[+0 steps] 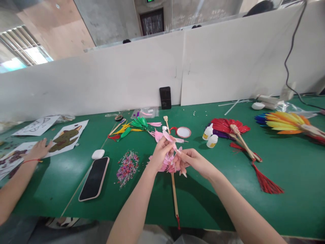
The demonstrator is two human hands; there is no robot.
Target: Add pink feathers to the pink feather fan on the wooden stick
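Note:
My left hand pinches a pink feather and holds it over a pink feather fan lying on the green table. My right hand is closed on the same feather's lower end, its fingers resting on the fan's pink head. The fan's wooden handle runs toward me and ends in a red tip at the table edge. More loose pink feathers lie just beyond my hands.
Two small glue bottles, a round lid, a red feather fan with a tassel, a rainbow fan, green and yellow feathers, a confetti pile, a phone. Another person's hand rests on paper pictures at left.

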